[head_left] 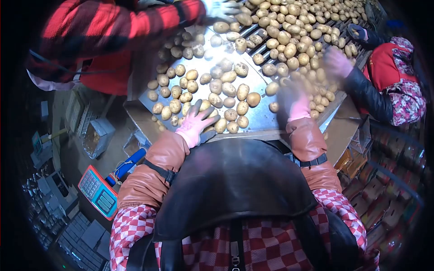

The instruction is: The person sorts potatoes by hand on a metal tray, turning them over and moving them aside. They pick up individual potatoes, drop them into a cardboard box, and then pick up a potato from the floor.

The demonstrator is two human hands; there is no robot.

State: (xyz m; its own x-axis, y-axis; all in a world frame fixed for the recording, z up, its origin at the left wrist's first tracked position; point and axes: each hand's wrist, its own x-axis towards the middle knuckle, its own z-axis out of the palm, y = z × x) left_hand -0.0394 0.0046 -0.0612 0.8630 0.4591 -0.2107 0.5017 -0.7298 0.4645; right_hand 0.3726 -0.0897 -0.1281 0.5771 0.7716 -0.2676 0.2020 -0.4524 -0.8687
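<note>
Both of my hands wear pink gloves with dark grey fingers. My left hand (197,121) rests at the near edge of the metal sorting table (264,118), its fingers spread over several potatoes (220,125). Smeared by motion, my right hand (293,101) is at the right side of the table, beside the potatoes (315,101) heaped there. Its fingers are too blurred to show whether they hold anything. More loose potatoes (228,89) lie across the middle of the metal surface.
A co-worker's white-gloved hand (221,9) reaches in at the top left. At the right, another co-worker's pink-gloved hand (337,62) is over the potatoes. Potatoes cover the slatted conveyor (248,31) behind. A red weighing scale (98,192) stands at lower left.
</note>
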